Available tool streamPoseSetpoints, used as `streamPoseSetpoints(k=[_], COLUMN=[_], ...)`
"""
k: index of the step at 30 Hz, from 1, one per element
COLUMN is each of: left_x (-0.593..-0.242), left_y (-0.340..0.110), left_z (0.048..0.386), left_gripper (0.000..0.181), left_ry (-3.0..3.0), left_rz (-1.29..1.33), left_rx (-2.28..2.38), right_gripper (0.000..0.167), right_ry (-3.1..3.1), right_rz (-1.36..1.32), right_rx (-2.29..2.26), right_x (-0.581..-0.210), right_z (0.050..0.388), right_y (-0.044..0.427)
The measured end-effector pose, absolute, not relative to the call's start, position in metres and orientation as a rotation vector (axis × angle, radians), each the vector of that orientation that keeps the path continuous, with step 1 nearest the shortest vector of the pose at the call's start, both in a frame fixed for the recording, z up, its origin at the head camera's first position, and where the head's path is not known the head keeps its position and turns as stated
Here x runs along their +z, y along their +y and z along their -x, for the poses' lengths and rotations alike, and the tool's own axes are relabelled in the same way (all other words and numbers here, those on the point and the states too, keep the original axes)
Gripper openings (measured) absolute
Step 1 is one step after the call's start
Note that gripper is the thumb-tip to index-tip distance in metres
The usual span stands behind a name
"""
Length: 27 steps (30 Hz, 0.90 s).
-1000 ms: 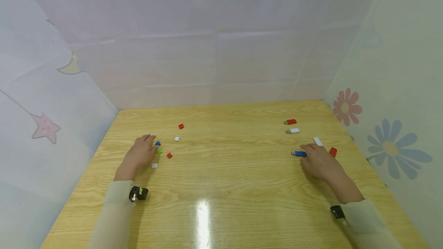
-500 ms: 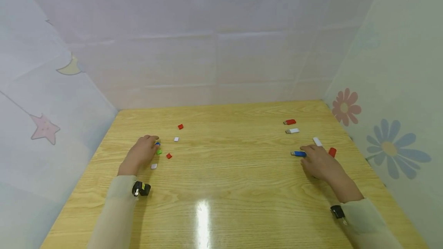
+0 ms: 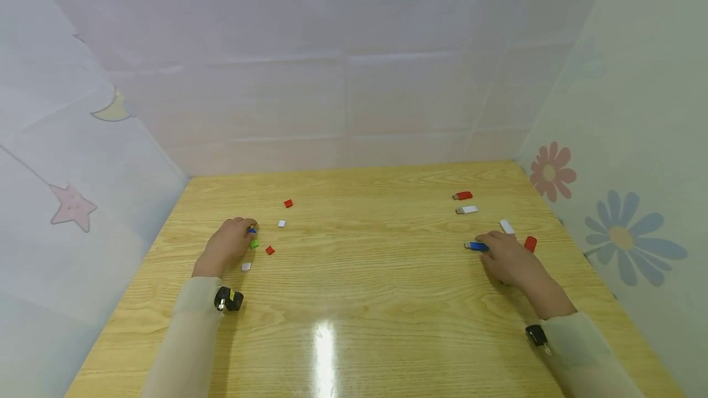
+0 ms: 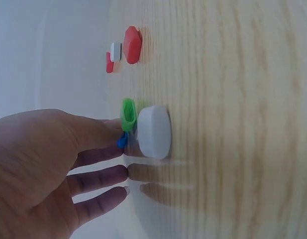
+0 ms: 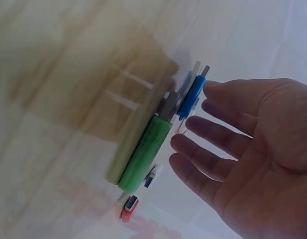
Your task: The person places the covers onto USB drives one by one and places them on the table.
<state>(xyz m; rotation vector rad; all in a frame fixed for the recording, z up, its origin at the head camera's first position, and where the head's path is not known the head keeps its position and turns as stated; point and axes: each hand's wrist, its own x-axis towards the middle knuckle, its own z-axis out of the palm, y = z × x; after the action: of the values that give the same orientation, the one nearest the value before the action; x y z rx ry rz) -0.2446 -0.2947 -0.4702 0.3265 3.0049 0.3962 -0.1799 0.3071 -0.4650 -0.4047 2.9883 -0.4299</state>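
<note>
At the left of the table, my left hand (image 3: 225, 245) pinches a small blue USB stick cap (image 4: 122, 140) between thumb and forefinger; its other fingers are spread in the left wrist view. Beside the thumb lies a green cap (image 4: 128, 114), with a white cap (image 4: 154, 132) nearer. On the right, my right hand (image 3: 511, 261) has thumb and forefinger on either side of a blue USB stick (image 3: 475, 246), metal plug pointing left. A green USB stick (image 5: 146, 154) lies near it in the right wrist view, hidden under the hand in the head view.
A red cap (image 3: 270, 250), a white cap (image 3: 282, 223) and another red cap (image 3: 288, 203) lie right of my left hand. Around my right hand are a red stick (image 3: 463, 195), white sticks (image 3: 469, 209) and another red stick (image 3: 530, 244). Walls border the wooden table (image 3: 365, 275).
My left hand has shifted slightly right and its fingertips have closed on the blue cap. The right hand stays almost still at the blue USB stick.
</note>
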Motion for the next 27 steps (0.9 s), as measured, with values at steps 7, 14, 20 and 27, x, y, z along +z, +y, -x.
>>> streamPoseSetpoints(k=[7,14,20,27], left_x=[-0.471,-0.471,-0.468,-0.465], left_y=[-0.292,-0.293,-0.291,-0.288], left_z=[0.25,0.251,0.251,0.251], left_gripper=[0.028,0.025,0.024,0.026], left_ry=[3.004,3.0,2.988,2.976], left_rz=[-0.315,-0.252,-0.182,-0.05], left_rx=[0.364,0.403,0.454,0.52], right_gripper=[0.036,0.032,0.025,0.016], right_ry=[2.991,3.013,3.025,2.984], right_rz=[0.43,0.448,0.444,0.353], right_rx=[-0.424,-0.364,-0.312,-0.325], right_x=[-0.463,-0.468,-0.469,-0.467], right_z=[0.18,0.187,0.193,0.2], right_y=[0.304,0.303,0.3,0.297])
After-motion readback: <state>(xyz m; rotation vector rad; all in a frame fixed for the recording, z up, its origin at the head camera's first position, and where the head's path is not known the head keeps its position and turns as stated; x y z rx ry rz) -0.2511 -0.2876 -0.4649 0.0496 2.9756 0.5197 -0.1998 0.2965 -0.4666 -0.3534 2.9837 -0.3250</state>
